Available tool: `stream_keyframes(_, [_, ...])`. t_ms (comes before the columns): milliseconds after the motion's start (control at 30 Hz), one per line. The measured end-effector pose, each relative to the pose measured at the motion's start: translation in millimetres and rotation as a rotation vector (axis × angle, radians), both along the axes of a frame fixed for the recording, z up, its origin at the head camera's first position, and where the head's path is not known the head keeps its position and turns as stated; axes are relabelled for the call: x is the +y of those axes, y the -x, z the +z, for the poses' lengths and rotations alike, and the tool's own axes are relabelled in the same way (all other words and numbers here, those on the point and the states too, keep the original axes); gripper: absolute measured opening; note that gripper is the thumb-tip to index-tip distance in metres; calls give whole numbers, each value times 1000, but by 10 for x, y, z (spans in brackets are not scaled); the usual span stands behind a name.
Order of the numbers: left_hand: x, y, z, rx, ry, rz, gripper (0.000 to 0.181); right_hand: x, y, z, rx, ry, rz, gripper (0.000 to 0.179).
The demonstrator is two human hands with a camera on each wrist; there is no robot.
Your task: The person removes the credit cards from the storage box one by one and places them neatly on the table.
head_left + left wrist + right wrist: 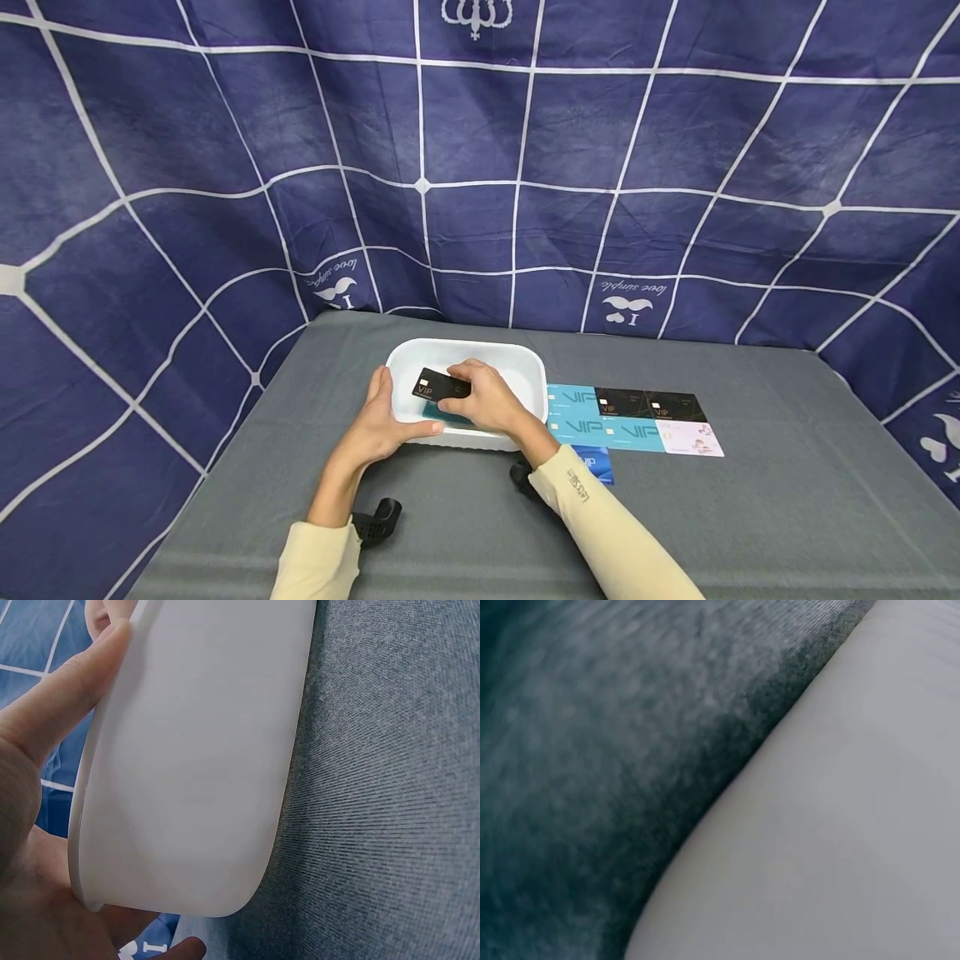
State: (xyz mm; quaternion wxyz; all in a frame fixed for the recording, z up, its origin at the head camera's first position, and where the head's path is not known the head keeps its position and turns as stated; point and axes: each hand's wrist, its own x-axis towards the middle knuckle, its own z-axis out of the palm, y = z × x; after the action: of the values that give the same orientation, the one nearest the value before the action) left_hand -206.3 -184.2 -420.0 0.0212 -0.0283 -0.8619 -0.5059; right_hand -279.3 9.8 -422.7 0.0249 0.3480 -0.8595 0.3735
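A white plastic box with rounded corners sits on the grey cloth. Its near left corner is gripped by my left hand, the thumb along the near rim and the fingers at the left side. In the left wrist view the thumb touches the rim above the box's smooth wall. Inside the box, my right hand pinches a black VIP card by its right end. Below it lies a teal card, partly covered. The right wrist view shows only the box wall and cloth, no fingers.
Right of the box, cards lie in rows: teal VIP cards, black VIP cards and a pink-white flowered card. A blue VIP card is partly hidden by my right sleeve. A blue checked curtain hangs behind.
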Motion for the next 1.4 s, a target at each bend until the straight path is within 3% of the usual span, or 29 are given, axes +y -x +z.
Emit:
stream_keyframes(500, [-5,3,4,-36,22,7,133,100,-69,142,45,39,-23,50])
stream_keyframes(967, [-20,15,-3,-87,27,21,135,317,-230,282,146,-100,24,55])
stream_keyframes(1400, [-7,4,10,-79,18,15,134,747,-388,367,156,-81,32,48])
